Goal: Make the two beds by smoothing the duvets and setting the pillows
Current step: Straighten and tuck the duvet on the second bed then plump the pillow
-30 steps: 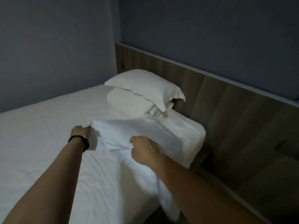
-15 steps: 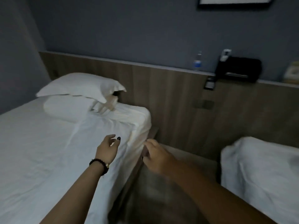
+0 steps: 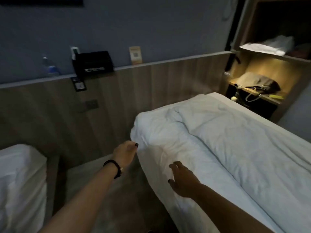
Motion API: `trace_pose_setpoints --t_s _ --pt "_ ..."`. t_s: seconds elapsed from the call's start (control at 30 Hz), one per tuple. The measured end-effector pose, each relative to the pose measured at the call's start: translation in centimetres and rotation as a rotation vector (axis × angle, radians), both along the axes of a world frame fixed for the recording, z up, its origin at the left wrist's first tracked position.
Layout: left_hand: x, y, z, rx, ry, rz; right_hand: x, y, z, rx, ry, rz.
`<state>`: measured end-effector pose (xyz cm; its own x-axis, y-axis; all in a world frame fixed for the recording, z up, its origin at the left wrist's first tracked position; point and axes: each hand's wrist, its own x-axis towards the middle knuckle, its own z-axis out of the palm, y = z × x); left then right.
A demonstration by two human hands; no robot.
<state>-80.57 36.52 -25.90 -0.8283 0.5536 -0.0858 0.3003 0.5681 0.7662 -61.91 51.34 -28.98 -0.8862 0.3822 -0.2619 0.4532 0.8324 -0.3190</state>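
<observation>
Here, left hand pinches rumpled duvet; right hand spread.

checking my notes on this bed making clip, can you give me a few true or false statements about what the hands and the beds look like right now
1. The left hand is at the near corner of the rumpled duvet on the right-hand bed. True.
2. The right hand grips a pillow. False: it holds nothing; its fingers are spread over the duvet's side edge.
3. A dark bracelet is on the left wrist. True.
4. The duvet on the right-hand bed lies flat and smooth. False: it is bunched and creased.
5. A bag sits in the lit shelf niche past the bed. True.
6. Two stacked pillows show on the right-hand bed. False: no pillow is visible there.
</observation>
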Motion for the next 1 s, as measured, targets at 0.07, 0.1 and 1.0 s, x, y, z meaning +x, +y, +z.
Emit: trace_pose_setpoints --t_s 0.07,0.1,1.0 --pt "0.7 4.3 -1.0 -0.029 -0.066 -0.101 2.0 3.6 -0.6 -0.014 -0.047 -0.091" --pt "0.9 6.3 -1.7 -0.034 -0.105 -0.139 2.9 5.3 -0.9 -0.014 -0.07 -0.13" --pt "0.5 48.3 -9.0 -0.273 -0.25 -0.844 10.8 38.3 -0.3 -0.133 -0.241 -0.913"
